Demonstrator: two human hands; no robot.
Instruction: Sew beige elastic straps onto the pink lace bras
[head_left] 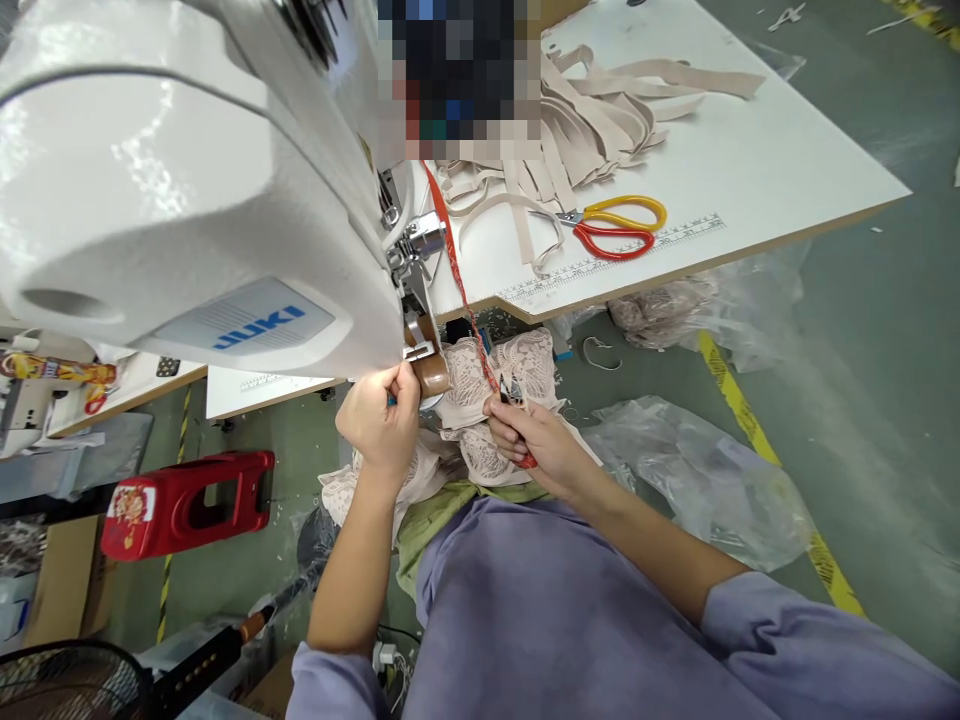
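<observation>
My left hand [381, 418] is closed in a pinch just under the sewing machine's [187, 180] needle area, holding the edge of pale pink lace fabric [480, 385]; something small and blue shows between its fingers. My right hand [529, 440] is closed on small red-handled thread snips [516, 428], their tip against a red cord [456, 270] that hangs down from the machine over the lace. More lace is bunched in my lap.
Yellow and red scissors [619, 226] and a pile of beige straps [600, 110] lie on the white table [787, 170], which has a printed ruler along its edge. Clear plastic bags [690, 480] lie on the floor at right, a red stool [180, 505] at left.
</observation>
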